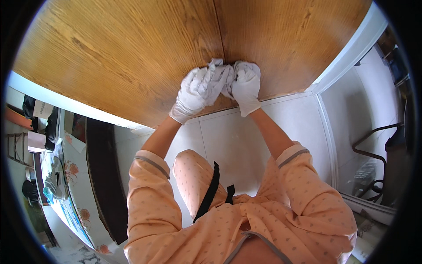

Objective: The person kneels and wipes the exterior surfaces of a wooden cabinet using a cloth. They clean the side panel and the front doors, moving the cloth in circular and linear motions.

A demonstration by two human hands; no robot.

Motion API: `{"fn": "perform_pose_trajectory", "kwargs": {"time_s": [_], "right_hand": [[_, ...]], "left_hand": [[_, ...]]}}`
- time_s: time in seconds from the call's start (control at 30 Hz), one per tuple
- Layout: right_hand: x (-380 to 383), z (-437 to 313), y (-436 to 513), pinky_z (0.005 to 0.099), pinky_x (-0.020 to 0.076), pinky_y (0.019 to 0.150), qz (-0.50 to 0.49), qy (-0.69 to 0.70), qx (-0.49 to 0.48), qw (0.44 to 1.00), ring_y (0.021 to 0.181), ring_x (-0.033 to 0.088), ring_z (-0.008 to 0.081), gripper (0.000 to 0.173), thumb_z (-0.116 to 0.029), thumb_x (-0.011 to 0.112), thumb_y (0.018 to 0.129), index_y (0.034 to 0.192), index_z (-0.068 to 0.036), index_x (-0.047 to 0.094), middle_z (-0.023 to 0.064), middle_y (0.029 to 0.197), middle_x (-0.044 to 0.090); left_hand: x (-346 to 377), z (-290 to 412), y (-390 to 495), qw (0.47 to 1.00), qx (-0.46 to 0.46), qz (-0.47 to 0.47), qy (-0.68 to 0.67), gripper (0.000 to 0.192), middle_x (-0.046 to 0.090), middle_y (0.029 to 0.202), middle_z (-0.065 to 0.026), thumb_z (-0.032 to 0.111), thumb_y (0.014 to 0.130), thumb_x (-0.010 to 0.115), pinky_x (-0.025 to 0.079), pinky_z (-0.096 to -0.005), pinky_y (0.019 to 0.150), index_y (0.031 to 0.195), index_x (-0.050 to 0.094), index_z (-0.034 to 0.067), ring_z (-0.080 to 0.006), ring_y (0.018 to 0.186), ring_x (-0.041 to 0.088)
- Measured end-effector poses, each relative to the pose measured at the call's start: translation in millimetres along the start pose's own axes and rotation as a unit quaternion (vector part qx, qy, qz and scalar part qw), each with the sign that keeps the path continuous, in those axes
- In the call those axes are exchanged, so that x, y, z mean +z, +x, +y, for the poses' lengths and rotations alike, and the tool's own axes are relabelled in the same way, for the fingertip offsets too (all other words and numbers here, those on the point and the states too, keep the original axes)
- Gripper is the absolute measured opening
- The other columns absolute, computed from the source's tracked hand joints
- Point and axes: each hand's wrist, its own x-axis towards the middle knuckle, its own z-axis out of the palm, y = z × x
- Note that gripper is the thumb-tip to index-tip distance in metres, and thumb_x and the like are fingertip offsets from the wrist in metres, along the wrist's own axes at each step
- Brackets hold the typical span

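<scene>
Both hands wear white gloves and are close together at the lower part of a wood-grain panel, which has a dark vertical seam. My left hand grips a crumpled pale grey cloth against the panel. My right hand, its fingers curled, holds the right side of the same cloth just right of the seam. The fingertips of both hands are partly hidden by the cloth folds and gloves.
Pale floor tiles lie below the panel. White frame edges run at the right, with a dark metal-framed object beyond. At the left are a grey sneaker and a floral-patterned surface.
</scene>
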Motion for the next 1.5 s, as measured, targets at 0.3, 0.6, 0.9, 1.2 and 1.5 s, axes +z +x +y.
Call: {"fn": "perform_pose_trajectory", "kwargs": {"time_s": [0.3, 0.6, 0.9, 1.2, 1.5], "right_hand": [[48.2, 64.4, -149.4, 0.0509, 0.0483, 0.088, -0.345, -0.236, 0.123, 0.9, 0.1, 0.066, 0.0366, 0.015, -0.02, 0.063, 0.083, 0.088, -0.006, 0.069, 0.016, 0.102, 0.071], [116.4, 107.0, -213.5, 0.042, 0.0561, 0.085, -0.502, -0.234, 0.084, 0.828, 0.099, 0.072, 0.0322, 0.026, -0.024, 0.058, 0.089, 0.098, -0.008, 0.078, 0.0141, 0.106, 0.076], [61.3, -9.7, -86.5, 0.0383, 0.0552, 0.076, -0.298, -0.099, 0.165, 0.935, 0.082, 0.07, 0.0238, 0.013, -0.018, 0.07, 0.084, 0.087, -0.008, 0.078, 0.01, 0.094, 0.075], [36.8, -158.5, 67.9, 0.0465, 0.0469, 0.092, -0.058, 0.02, -0.126, 0.99, 0.107, 0.059, 0.0345, 0.013, -0.02, 0.075, 0.081, 0.09, -0.01, 0.075, 0.0118, 0.102, 0.069], [65.1, -289.0, 200.5, 0.048, 0.049, 0.099, 0.095, -0.084, -0.562, 0.817, 0.116, 0.06, 0.0403, 0.041, -0.015, 0.065, 0.088, 0.127, -0.003, 0.065, 0.0231, 0.125, 0.064]], "left_hand": [[79.3, 87.0, -185.3, 0.822, -0.31, -0.44, -0.188, 0.022, 0.067, 0.097, -0.0162, 0.022, 0.082, 0.068, 0.055, -0.0431, 0.063, 0.099, 0.065, 0.008, -0.0334, 0.085, 0.07], [123.0, 135.1, -252.4, 0.333, -0.792, -0.128, -0.496, 0.01, 0.07, 0.097, -0.0053, 0.015, 0.092, 0.067, 0.054, -0.0317, 0.071, 0.1, 0.07, 0.009, -0.0179, 0.089, 0.068], [25.0, 69.3, -114.8, 0.3, -0.785, 0.125, -0.527, 0.008, 0.067, 0.086, 0.0014, 0.012, 0.095, 0.069, 0.048, -0.0249, 0.068, 0.093, 0.069, 0.004, -0.0071, 0.078, 0.057], [-65.9, -24.6, 30.4, 0.496, -0.66, 0.302, -0.476, 0.006, 0.067, 0.089, -0.0003, 0.009, 0.096, 0.07, 0.051, -0.0269, 0.08, 0.097, 0.07, 0.002, -0.0089, 0.083, 0.058], [-150.8, -160.9, 68.2, 0.902, -0.324, 0.284, 0.01, 0.025, 0.062, 0.106, -0.017, 0.005, 0.088, 0.065, 0.047, -0.0452, 0.097, 0.113, 0.063, 0.003, -0.0367, 0.104, 0.058]]}}
